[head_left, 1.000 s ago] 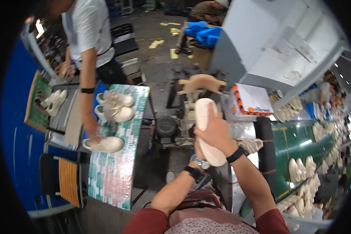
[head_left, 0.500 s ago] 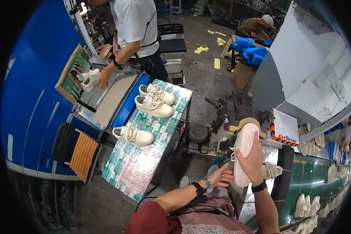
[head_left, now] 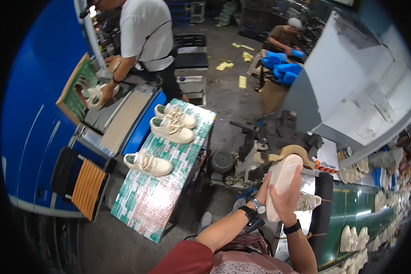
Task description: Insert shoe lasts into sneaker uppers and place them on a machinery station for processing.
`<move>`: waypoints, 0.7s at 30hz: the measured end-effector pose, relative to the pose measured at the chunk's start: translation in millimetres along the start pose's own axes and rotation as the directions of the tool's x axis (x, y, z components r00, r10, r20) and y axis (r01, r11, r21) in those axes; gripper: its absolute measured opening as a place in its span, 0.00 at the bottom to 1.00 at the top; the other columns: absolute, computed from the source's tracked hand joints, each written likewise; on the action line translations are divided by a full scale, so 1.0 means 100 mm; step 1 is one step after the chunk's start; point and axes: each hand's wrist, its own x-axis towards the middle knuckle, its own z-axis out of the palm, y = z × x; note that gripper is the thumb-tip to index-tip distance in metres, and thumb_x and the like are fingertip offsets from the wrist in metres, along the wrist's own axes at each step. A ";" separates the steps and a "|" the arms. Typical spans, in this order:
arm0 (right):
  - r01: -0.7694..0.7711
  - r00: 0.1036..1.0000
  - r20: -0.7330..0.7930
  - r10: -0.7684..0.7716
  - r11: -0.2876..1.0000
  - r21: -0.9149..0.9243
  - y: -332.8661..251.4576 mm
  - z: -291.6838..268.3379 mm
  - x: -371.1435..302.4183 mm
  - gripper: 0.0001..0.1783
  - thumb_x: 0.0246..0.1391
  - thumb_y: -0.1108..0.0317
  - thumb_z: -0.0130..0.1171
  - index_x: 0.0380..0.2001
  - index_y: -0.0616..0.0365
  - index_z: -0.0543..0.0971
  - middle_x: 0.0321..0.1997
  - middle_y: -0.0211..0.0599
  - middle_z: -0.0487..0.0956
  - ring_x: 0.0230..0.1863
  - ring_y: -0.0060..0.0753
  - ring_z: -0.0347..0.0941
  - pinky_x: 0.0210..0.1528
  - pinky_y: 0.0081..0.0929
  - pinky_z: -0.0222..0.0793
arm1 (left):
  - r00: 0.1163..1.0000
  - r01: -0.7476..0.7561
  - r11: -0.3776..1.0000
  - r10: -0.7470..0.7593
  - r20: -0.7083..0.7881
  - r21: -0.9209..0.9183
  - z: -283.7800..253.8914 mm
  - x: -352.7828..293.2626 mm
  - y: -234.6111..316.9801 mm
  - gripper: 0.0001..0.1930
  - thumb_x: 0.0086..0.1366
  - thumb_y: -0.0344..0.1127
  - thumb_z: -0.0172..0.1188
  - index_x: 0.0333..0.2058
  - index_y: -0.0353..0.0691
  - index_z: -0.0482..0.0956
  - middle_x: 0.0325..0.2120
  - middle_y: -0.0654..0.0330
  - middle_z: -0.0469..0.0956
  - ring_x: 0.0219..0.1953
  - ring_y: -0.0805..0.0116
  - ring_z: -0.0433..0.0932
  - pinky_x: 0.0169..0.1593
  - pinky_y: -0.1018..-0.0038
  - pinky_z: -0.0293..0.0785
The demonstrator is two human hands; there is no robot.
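Observation:
A cream sneaker (head_left: 285,176) is held up in front of me, its pale sole facing me and its toe or heel end pointing away. My right hand (head_left: 285,201) grips it by the near part, thumb across the sole. My left hand (head_left: 262,191) is against the shoe's left side, its fingers partly hidden behind it. Just beyond the shoe is a machine with a curved tan wheel or belt (head_left: 294,150). Another cream sneaker (head_left: 308,201) lies right of my right hand on a shiny metal surface.
To the left, a table wrapped in green-and-white tape (head_left: 144,208) bears three cream sneakers (head_left: 148,163). A co-worker in white (head_left: 147,36) reaches toward shoes by a mirror. At right, a green conveyor (head_left: 333,237) carries several shoes. A motor (head_left: 222,160) stands ahead; a slatted chair (head_left: 90,187) is left.
My left hand has moved in from beside the shoe and now touches it. The shoe has shifted slightly down in view. The co-worker's hand has reached the shoe by the mirror.

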 end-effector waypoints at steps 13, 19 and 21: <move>-0.653 0.629 0.769 0.115 -0.459 0.603 0.61 0.75 -0.01 0.26 0.61 0.47 0.57 0.56 0.51 0.74 0.49 0.34 0.80 0.50 0.33 0.76 0.53 0.36 0.72 | 0.955 0.295 0.690 -0.240 -0.176 0.661 -0.48 -1.71 0.90 0.35 0.54 0.25 0.69 0.61 0.32 0.65 0.55 0.51 0.75 0.56 0.58 0.76 0.60 0.63 0.74; -0.626 0.733 0.668 0.126 -0.259 0.736 0.40 0.46 -0.06 0.57 0.49 0.53 0.69 0.74 0.51 0.47 0.70 0.41 0.60 0.68 0.38 0.60 0.68 0.36 0.59 | 0.927 0.360 0.285 -0.215 -0.307 0.888 -0.42 -1.80 0.73 0.30 0.47 0.21 0.75 0.51 0.30 0.75 0.46 0.56 0.80 0.47 0.65 0.79 0.54 0.68 0.76; -0.541 0.829 0.552 0.090 -0.124 0.832 0.53 0.06 -0.26 0.64 0.43 0.57 0.73 0.75 0.55 0.43 0.73 0.43 0.55 0.73 0.39 0.51 0.74 0.33 0.46 | 0.926 0.359 0.196 -0.200 -0.321 0.913 -0.61 -1.60 0.53 0.30 0.47 0.23 0.77 0.50 0.31 0.75 0.46 0.59 0.80 0.46 0.69 0.78 0.53 0.71 0.75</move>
